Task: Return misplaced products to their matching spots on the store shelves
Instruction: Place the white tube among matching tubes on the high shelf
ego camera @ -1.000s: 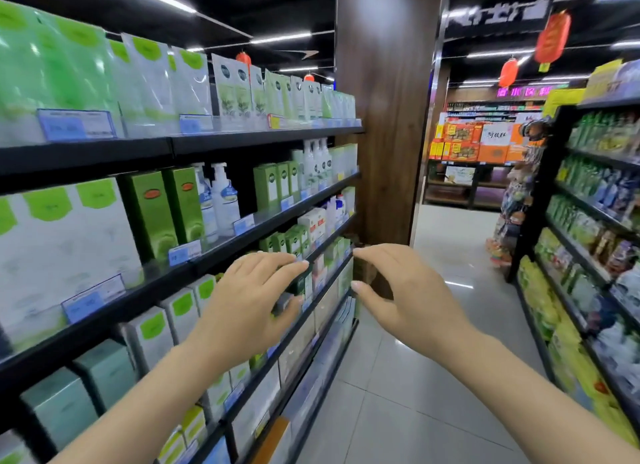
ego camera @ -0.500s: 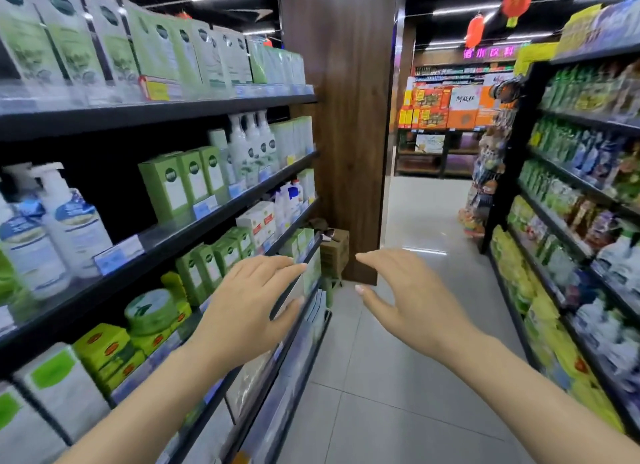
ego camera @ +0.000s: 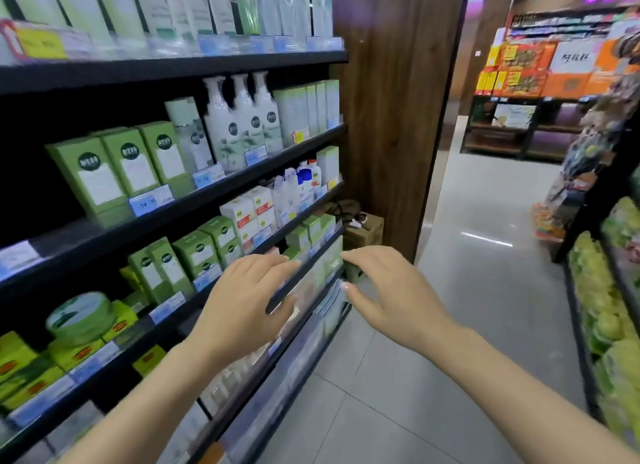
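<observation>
While both arms reach forward at chest level, the left hand (ego camera: 242, 300) hovers palm-down in front of the black shelving unit (ego camera: 207, 66), fingers relaxed and slightly spread, holding nothing. The right hand (ego camera: 391, 290) hangs over the tiled aisle floor (ego camera: 467, 325), just beside the shelf ends, fingers loosely extended, thumb apart, also empty. No misplaced product is in either hand; which item on the shelves is out of place cannot be told. The second tier carries tall green cartons (ego camera: 128, 165) beside white pump bottles (ego camera: 242, 117). The tier below holds smaller green boxes (ego camera: 194, 255) and white boxes (ego camera: 249, 210). Lower left, a round green-lidded jar (ego camera: 81, 316) rests on yellow-green boxes (ego camera: 20, 363). A cardboard box (ego camera: 367, 233) sits on the floor against the wood-panelled column (ego camera: 391, 99).
</observation>
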`<action>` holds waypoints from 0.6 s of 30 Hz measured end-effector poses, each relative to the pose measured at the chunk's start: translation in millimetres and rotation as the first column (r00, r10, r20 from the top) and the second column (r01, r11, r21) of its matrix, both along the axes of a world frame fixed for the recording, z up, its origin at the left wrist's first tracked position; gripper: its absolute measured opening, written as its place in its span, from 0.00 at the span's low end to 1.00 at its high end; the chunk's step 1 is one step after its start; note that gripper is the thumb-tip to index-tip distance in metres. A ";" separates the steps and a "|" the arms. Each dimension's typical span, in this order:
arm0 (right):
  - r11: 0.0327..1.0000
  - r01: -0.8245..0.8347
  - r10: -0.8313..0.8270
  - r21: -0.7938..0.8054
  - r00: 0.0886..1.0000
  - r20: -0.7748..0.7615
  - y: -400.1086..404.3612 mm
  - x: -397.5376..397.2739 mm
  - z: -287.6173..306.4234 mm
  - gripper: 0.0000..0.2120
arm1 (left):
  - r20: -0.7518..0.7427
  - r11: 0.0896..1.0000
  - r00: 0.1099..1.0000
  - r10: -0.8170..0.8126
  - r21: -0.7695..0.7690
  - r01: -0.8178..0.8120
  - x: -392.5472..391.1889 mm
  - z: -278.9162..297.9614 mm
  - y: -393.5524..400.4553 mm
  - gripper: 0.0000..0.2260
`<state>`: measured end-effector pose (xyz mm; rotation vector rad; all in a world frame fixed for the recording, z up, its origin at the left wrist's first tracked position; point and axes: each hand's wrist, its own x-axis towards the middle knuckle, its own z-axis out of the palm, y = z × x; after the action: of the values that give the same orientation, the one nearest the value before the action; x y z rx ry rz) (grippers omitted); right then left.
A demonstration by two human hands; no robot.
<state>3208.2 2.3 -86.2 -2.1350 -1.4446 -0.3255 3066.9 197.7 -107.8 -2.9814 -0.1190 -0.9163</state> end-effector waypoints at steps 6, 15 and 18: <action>0.990 -0.139 0.139 0.006 0.990 -0.031 53.8 49.2 -13.7 0.20 | -0.041 0.991 0.990 0.134 -0.017 -0.135 20.1 -16.6 34.2 0.19; 0.946 -0.313 0.312 -0.088 0.950 -0.033 146.6 93.9 -27.4 0.19 | -0.062 0.946 0.947 0.315 -0.053 -0.319 36.1 -35.3 98.7 0.20; 0.911 -0.399 0.395 -0.100 0.917 -0.063 175.2 98.9 -31.1 0.20 | -0.056 0.917 0.920 0.388 -0.073 -0.391 32.6 -40.4 106.8 0.19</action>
<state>3307.1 177.6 -117.4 -1.8540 -1.8626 -0.0470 3099.4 304.5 -148.2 -2.8792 -0.7385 -0.8163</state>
